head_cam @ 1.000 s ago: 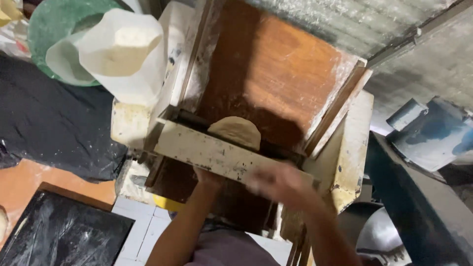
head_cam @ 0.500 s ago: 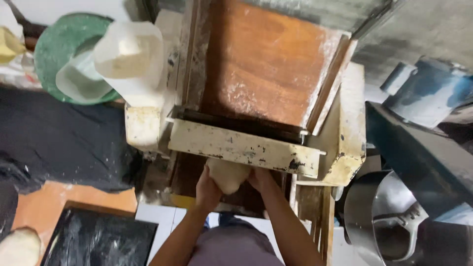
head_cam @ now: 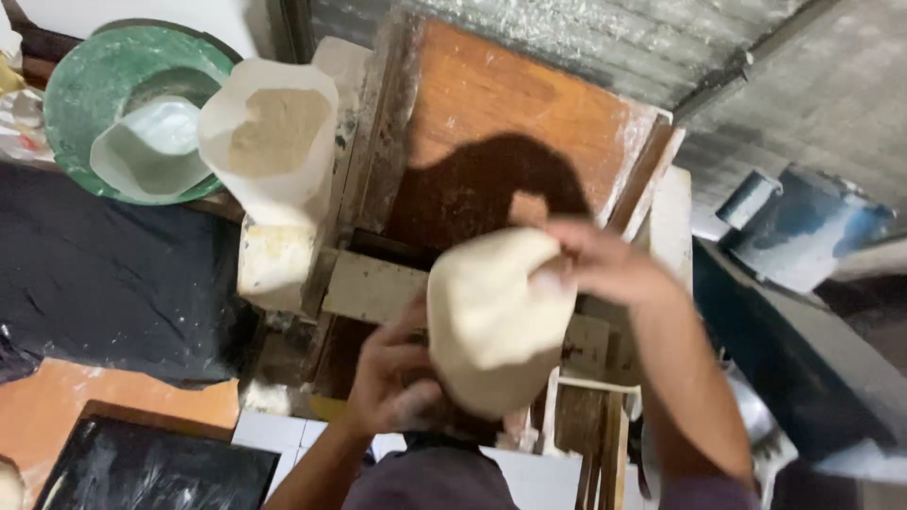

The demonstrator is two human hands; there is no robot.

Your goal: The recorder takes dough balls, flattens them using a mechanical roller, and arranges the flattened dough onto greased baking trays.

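Wooden board [head_cam: 491, 123] open above, flour bag [head_cam: 274, 132] crowding left

A brown wooden board [head_cam: 491, 123] dusted with white flour slopes in the middle. Behind it is a grey ribbed metal wall [head_cam: 567, 38]. Left of the board lies a black cloth [head_cam: 104, 274]. Below the cloth are white floor tiles [head_cam: 274, 434].

A small bakery workshop: floured wooden dough roller [head_cam: 491, 161], open flour bag [head_cam: 274, 132], green basin [head_cam: 85, 85], black trays [head_cam: 161, 472].
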